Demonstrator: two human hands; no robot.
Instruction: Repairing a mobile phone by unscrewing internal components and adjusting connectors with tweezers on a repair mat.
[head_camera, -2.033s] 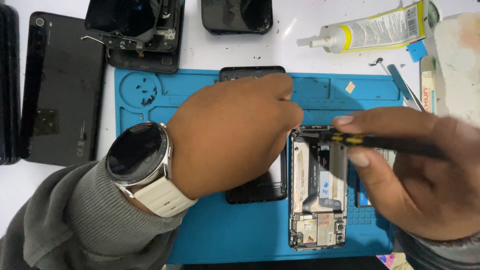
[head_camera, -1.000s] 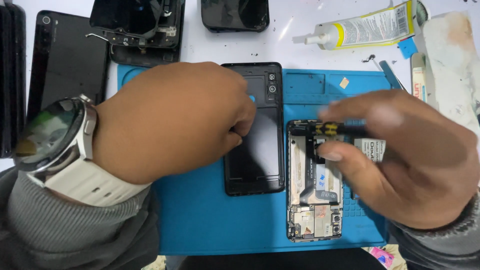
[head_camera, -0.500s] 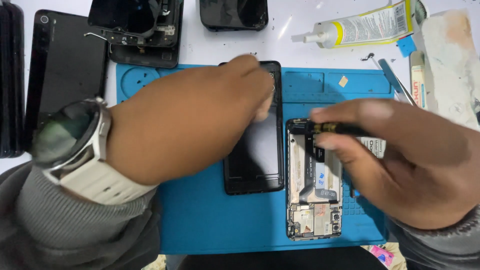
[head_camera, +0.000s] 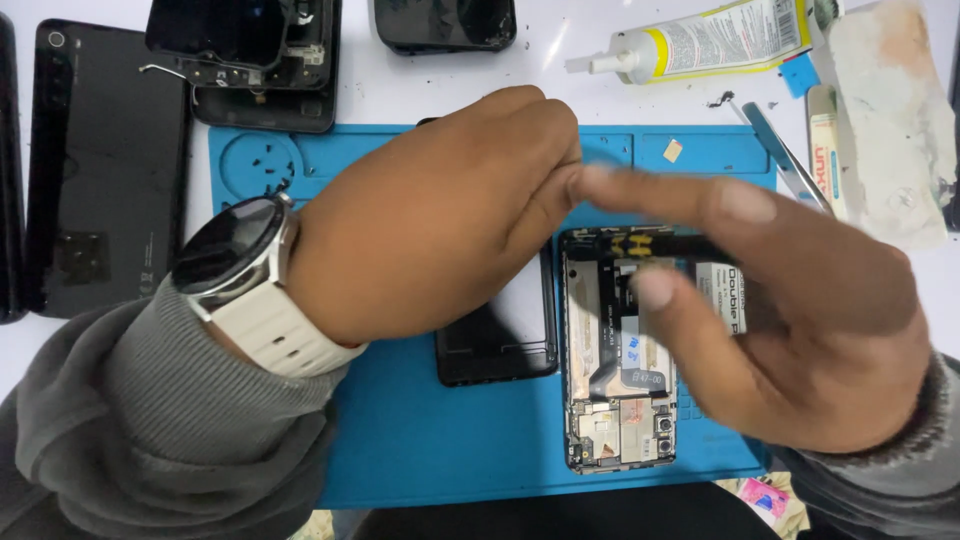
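An opened phone (head_camera: 618, 400), circuit boards bare, lies on the right half of a blue work mat (head_camera: 440, 450). The right hand (head_camera: 790, 310) pinches a black-and-yellow tool (head_camera: 650, 243) across the phone's top end, forefinger stretched out. The left hand (head_camera: 440, 220), fingers curled, covers a black back cover (head_camera: 500, 340) just beside it; what it grips I cannot tell. The mat sits on a white table (head_camera: 580, 95). One glue tube (head_camera: 700, 40) and four other dark phone parts lie along the top and left edges.

Glue tube (head_camera: 700, 38) beside tweezers (head_camera: 785, 155), dark phones (head_camera: 105, 165).
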